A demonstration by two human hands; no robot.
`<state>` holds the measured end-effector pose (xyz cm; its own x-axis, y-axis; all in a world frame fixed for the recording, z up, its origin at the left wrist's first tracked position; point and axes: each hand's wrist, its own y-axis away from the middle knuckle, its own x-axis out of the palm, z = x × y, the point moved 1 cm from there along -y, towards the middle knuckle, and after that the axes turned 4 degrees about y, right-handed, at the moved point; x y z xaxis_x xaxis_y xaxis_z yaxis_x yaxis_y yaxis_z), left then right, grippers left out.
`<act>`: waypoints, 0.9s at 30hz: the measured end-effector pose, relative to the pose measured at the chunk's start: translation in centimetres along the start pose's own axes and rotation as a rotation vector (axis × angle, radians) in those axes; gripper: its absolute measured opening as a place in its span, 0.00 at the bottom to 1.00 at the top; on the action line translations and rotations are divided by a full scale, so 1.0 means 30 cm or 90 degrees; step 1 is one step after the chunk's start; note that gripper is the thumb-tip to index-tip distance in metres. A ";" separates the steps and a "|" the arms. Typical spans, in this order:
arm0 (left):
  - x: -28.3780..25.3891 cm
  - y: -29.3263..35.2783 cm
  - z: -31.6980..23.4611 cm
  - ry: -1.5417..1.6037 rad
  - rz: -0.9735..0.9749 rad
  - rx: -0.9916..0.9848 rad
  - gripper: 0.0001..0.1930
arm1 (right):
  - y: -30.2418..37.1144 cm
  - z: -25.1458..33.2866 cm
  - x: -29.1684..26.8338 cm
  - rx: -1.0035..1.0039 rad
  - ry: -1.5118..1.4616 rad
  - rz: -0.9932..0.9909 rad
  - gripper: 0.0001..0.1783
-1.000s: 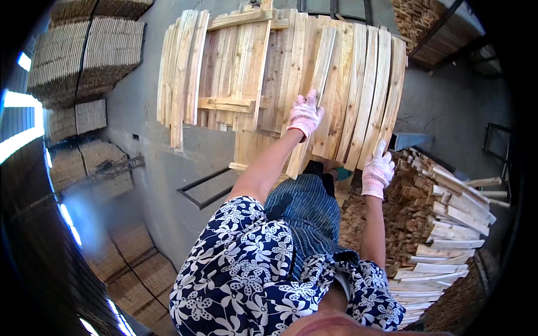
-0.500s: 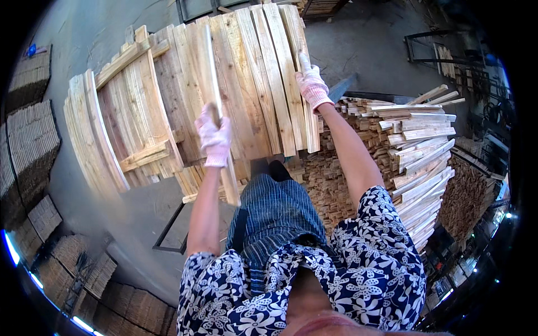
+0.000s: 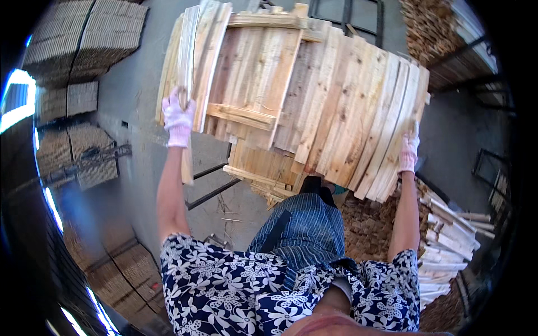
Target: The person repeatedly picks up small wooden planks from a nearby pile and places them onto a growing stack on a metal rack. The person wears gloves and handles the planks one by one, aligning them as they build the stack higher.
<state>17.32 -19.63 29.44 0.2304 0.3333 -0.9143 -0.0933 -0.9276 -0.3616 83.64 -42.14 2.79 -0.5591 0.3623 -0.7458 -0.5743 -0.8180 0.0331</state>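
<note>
A broad row of pale wooden boards [image 3: 342, 106] lies side by side in front of me. My left hand [image 3: 179, 119], in a pink-white knit glove, is closed around a narrow wooden slat [image 3: 188, 165] over the row's left end. The slat's lower end sticks out below the glove. At the opposite end, my right hand [image 3: 409, 148], gloved alike, grips the edge of the outermost board [image 3: 395, 162]; some of its fingers are hidden. Crosspieces [image 3: 241, 116] and upright slats rest on the left half of the row, framing a recessed stretch of boards.
Below the row sits a lower stack of wood [image 3: 260, 165], with a dark metal frame [image 3: 213, 185] beside it. Loose cut pieces [image 3: 448, 246] are heaped near my right arm. Tall bundled stacks [image 3: 109, 33] stand on the left, and another wood pile [image 3: 428, 28] is at the far right.
My left hand has carried the slat from the middle of the row to its left end. My right hand stays at the right end. The view has swung left.
</note>
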 end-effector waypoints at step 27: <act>0.091 -0.233 0.021 0.376 0.244 -0.205 0.42 | 0.179 0.587 0.004 -0.199 -0.155 0.222 0.25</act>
<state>18.00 -12.13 29.37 0.7260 -0.0816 -0.6829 -0.0050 -0.9935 0.1134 69.95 -38.62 14.59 -0.8294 0.1074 -0.5483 -0.1440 -0.9893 0.0241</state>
